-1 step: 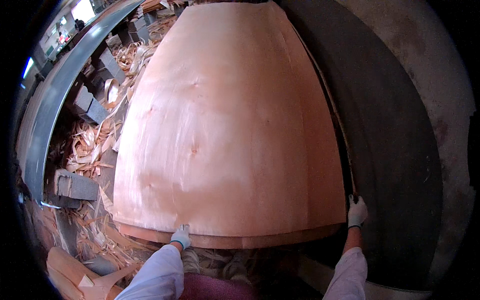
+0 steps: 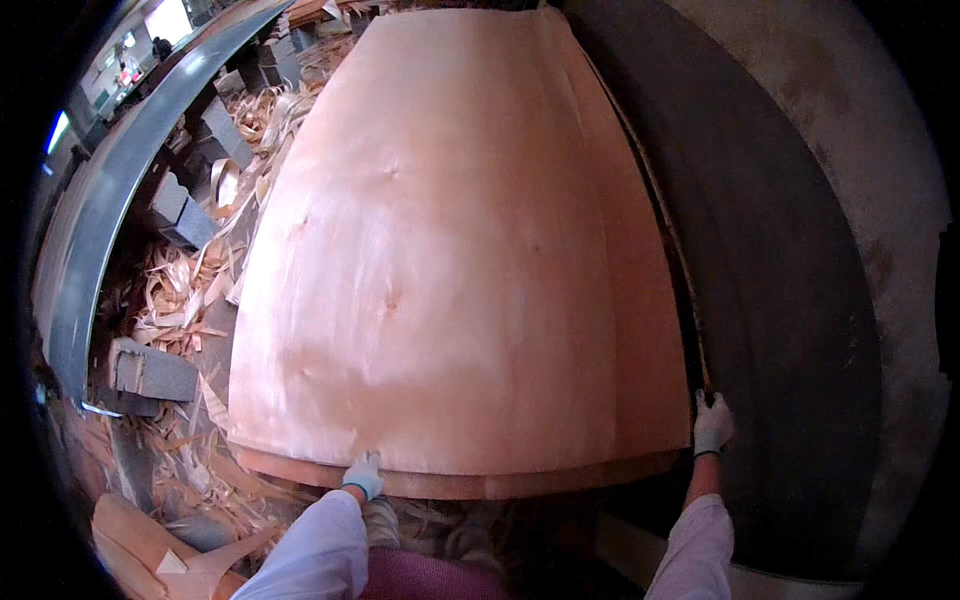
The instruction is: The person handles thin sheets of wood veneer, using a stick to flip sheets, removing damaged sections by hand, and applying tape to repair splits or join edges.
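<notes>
A large pale wood veneer sheet (image 2: 440, 270) with a few knots lies on top of a stack, its near edge set back from the sheet below (image 2: 500, 486). My left hand (image 2: 363, 475), in a white glove, is closed on that near edge, left of the middle. My right hand (image 2: 713, 424), also gloved, is at the near right corner, closed around the near end of a long thin stick (image 2: 682, 262). The stick runs along the stack's right side. The fingertips of both hands are partly hidden.
A long dark board surface (image 2: 770, 270) lies along the right. To the left, a raised grey panel (image 2: 120, 220) stands over concrete blocks (image 2: 153, 370). Veneer scraps (image 2: 180, 300) litter the floor, and a curved veneer piece (image 2: 135, 540) lies at lower left.
</notes>
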Demonstrator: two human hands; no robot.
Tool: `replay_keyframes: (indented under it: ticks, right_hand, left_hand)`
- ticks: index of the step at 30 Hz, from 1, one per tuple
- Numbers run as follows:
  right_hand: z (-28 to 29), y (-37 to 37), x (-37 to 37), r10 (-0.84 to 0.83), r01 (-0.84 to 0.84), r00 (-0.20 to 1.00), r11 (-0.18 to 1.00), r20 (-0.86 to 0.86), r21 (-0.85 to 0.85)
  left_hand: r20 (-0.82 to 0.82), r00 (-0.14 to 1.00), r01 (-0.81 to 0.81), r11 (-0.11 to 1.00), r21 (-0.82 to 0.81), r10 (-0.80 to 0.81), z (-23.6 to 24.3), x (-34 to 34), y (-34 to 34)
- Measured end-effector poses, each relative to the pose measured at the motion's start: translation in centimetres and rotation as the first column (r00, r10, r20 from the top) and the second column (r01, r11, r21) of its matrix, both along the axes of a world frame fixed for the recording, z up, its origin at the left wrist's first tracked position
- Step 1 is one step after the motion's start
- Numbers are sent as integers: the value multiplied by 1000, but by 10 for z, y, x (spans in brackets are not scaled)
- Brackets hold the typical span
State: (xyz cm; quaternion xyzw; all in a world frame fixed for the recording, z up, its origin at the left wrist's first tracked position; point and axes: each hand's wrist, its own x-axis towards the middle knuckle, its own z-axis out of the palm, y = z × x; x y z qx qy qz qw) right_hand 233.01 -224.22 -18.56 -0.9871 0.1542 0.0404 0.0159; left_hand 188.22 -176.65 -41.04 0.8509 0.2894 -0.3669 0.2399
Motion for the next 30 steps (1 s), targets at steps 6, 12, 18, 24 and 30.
replay_keyframes:
  ticks: [6, 12, 18, 24, 30]
  right_hand:
    - [46, 32, -22, 33, -39, 994, 997, 105, 61]
    - [69, 122, -120, 169, -222, 971, 895, 168, 386]
    - [51, 291, -311, 328, -387, 914, 538, 237, 749]
    - [102, 350, -369, 715, -543, 660, 241, 231, 805]
    - [57, 250, -392, 536, -416, 843, 609, 35, 676]
  left_hand:
    - [229, 972, -91, 988, 121, 61, 42, -17, -9]
    - [355, 893, -136, 918, -373, 277, 95, 32, -39]
    - [-83, 466, -238, 34, -971, 881, 265, 181, -38]
    - [598, 283, -260, 660, -705, 750, 263, 84, 111]
    - [701, 230, -460, 710, -533, 675, 226, -111, 264]
